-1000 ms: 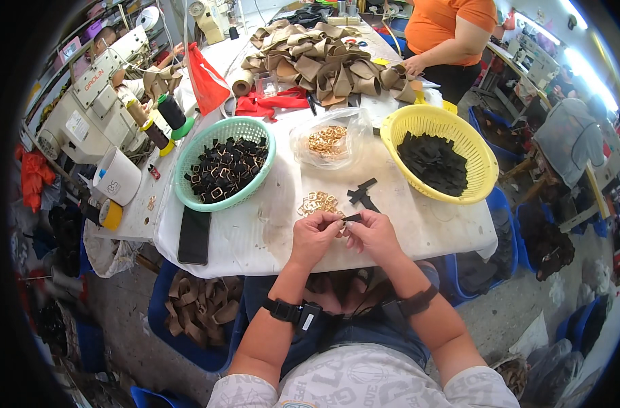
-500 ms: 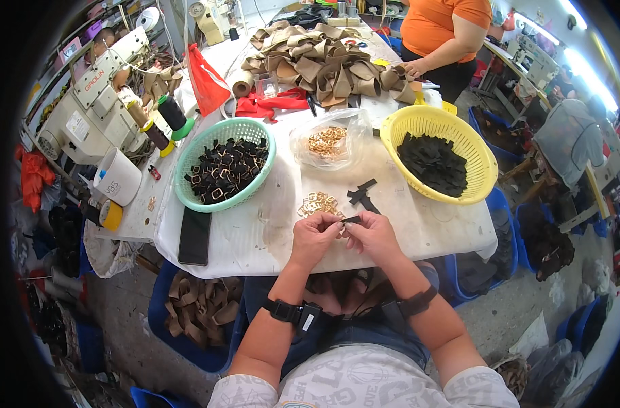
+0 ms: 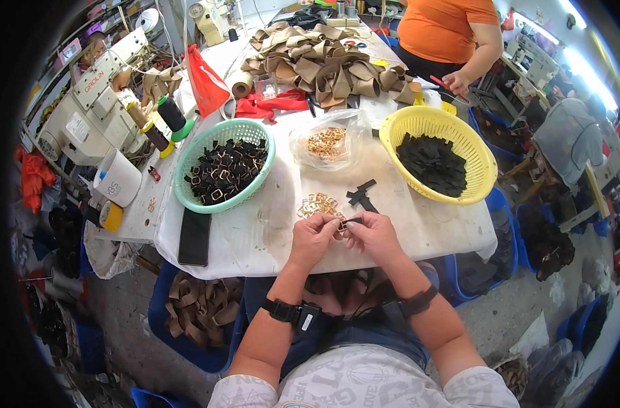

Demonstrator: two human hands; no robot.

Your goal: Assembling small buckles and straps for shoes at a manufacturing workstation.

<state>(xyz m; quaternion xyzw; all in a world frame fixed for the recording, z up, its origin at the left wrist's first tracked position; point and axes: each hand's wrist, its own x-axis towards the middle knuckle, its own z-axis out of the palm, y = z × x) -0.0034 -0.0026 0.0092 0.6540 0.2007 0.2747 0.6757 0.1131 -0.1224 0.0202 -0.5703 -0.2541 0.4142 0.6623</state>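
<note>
Close to the table's near edge, my left hand (image 3: 314, 238) and my right hand (image 3: 375, 238) meet with fingertips pinched. Between them sits a small gold square ring (image 3: 342, 226), partly covered by the left fingers. A short black strip (image 3: 353, 220) runs from it into the right fingers; whether it passes through the ring is hard to see. Just beyond my left hand lies a small pile of gold rings (image 3: 316, 203). A few loose black strips (image 3: 362, 195) rest beyond my right hand.
A green basket (image 3: 180, 178) of black strips with gold rings stands left, beside a phone (image 3: 195, 239). A yellow basket (image 3: 485, 166) of black strips stands right. A plastic bag of gold rings (image 3: 327, 142) lies between. Tan pieces (image 3: 323, 64) heap behind; a person in orange (image 3: 438, 30) stands there.
My hands stay in place while the fingers shift slightly, and the gold ring shows more clearly between them. The person in orange has drawn a hand back from the heap, holding something red.
</note>
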